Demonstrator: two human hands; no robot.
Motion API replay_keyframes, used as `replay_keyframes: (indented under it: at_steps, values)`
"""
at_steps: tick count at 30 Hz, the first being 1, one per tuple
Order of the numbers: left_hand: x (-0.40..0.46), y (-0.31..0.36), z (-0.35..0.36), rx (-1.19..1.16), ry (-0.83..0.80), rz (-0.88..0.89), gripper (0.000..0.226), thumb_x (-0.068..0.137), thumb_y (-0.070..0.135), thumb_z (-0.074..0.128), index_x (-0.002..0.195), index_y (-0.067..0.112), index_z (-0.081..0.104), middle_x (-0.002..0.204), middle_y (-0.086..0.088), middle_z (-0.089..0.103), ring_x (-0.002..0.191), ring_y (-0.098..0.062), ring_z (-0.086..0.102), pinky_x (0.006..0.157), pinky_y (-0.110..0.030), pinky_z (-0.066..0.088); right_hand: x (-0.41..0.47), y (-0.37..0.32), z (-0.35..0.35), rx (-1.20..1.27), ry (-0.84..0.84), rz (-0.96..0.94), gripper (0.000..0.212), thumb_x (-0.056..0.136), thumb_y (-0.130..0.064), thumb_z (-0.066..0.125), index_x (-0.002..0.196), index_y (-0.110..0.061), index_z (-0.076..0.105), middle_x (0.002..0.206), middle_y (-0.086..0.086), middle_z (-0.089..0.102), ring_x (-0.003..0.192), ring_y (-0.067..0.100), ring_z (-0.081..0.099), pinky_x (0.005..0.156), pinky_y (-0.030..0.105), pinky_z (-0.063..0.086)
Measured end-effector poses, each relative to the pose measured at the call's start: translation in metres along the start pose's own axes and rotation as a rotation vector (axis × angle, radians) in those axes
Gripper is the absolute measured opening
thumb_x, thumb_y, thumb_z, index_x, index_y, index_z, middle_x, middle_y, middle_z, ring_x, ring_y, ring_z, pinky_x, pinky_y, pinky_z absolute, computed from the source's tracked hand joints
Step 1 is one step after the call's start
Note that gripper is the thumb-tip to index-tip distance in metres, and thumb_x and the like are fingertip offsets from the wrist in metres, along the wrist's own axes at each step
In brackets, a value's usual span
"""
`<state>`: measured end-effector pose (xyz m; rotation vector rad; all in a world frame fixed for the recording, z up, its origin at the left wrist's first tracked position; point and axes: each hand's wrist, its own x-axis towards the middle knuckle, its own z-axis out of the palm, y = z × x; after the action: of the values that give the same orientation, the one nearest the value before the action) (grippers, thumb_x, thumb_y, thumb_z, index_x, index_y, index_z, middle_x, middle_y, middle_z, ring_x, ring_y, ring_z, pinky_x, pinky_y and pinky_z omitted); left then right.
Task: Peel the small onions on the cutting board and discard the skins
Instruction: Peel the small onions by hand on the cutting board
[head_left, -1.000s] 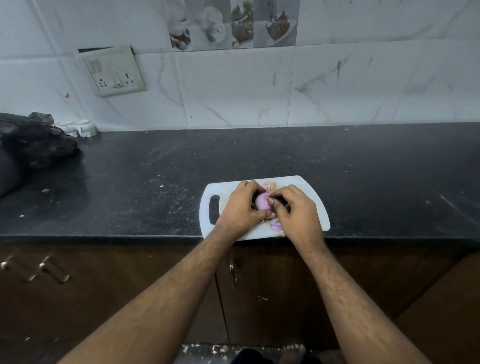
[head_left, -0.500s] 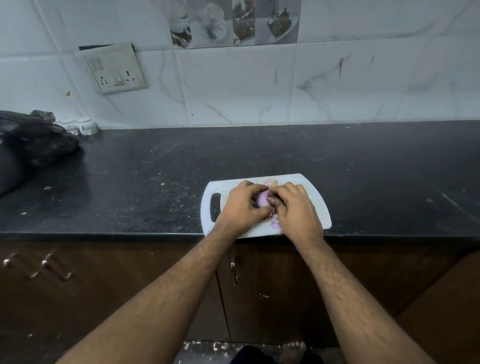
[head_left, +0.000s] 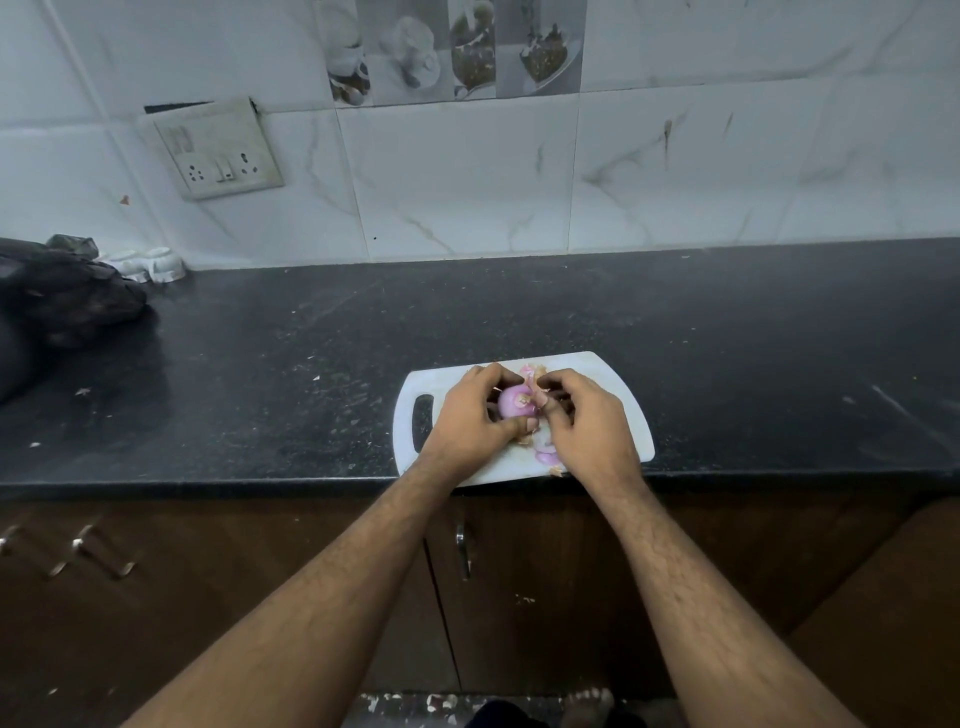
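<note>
A small pink onion (head_left: 513, 402) sits between my two hands over the white cutting board (head_left: 618, 415). My left hand (head_left: 475, 421) grips it from the left with curled fingers and thumb. From the right, my right hand (head_left: 584, 421) pinches at its side with thumb and fingertips. Loose pink skins (head_left: 545, 453) lie on the board below the hands, and more skin bits (head_left: 531, 370) lie at the board's far edge. Other onions, if any, are hidden under my hands.
The board lies at the front edge of a black counter (head_left: 311, 364). A dark bag (head_left: 62, 301) and small white objects (head_left: 150, 264) sit at the far left by the tiled wall. Brown cabinet doors (head_left: 545, 582) are below.
Both hands stay on the onion over the board; the fingers have shifted slightly and the onion's pale top now shows more between them.
</note>
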<state>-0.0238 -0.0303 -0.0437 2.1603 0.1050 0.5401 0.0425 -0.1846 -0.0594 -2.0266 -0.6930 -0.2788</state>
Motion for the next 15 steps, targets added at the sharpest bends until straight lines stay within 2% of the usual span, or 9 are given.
replay_keyframes:
  at_steps: [2, 6, 8, 11, 15]
  values:
    - [0.0, -0.001, -0.002, -0.017, -0.014, -0.009, 0.04, 0.077, 0.016, 0.09, 0.111, 0.017, 0.068, 0.113, 0.001, 0.069, 0.103, -0.013, 0.068, 0.088, -0.024, 0.058, -0.001, 0.0, 0.0, 0.017, -0.006, -0.013, 0.019, 0.096, -0.021, 0.066, 0.111, -0.028, 0.073, 0.101, -0.015, 0.071, 0.097, 0.007, 0.065, 0.082, 0.024, 0.053]
    - [-0.001, 0.0, -0.002, -0.066, -0.03, -0.031, 0.042, 0.078, 0.009, 0.088, 0.115, 0.015, 0.069, 0.114, 0.002, 0.072, 0.105, -0.012, 0.069, 0.087, -0.017, 0.056, -0.003, 0.0, -0.004, 0.099, 0.012, -0.004, 0.015, 0.09, -0.023, 0.076, 0.103, -0.028, 0.079, 0.086, -0.024, 0.069, 0.091, -0.003, 0.066, 0.075, 0.008, 0.047]
    - [-0.001, 0.0, -0.002, -0.076, -0.032, -0.039, 0.044, 0.077, 0.006, 0.088, 0.117, 0.013, 0.069, 0.115, 0.002, 0.073, 0.105, -0.013, 0.07, 0.088, -0.019, 0.056, -0.003, 0.0, -0.005, 0.137, 0.015, 0.009, 0.014, 0.087, -0.025, 0.079, 0.101, -0.028, 0.08, 0.08, -0.029, 0.068, 0.087, -0.008, 0.066, 0.07, 0.005, 0.047]
    - [0.0, -0.001, -0.002, -0.09, -0.027, -0.055, 0.046, 0.075, 0.003, 0.089, 0.115, 0.012, 0.069, 0.114, 0.0, 0.074, 0.106, -0.017, 0.071, 0.093, -0.03, 0.059, -0.001, -0.001, -0.008, 0.198, -0.012, 0.069, 0.013, 0.084, -0.03, 0.082, 0.098, -0.03, 0.081, 0.08, -0.028, 0.073, 0.082, -0.007, 0.069, 0.07, 0.011, 0.052]
    - [-0.001, -0.001, -0.002, -0.104, -0.007, -0.06, 0.047, 0.07, 0.003, 0.093, 0.109, 0.01, 0.069, 0.11, -0.003, 0.073, 0.104, -0.019, 0.07, 0.092, -0.032, 0.06, 0.003, 0.002, -0.01, 0.224, -0.049, 0.134, 0.014, 0.084, -0.03, 0.083, 0.098, -0.029, 0.082, 0.085, -0.024, 0.076, 0.084, -0.008, 0.069, 0.076, 0.015, 0.054]
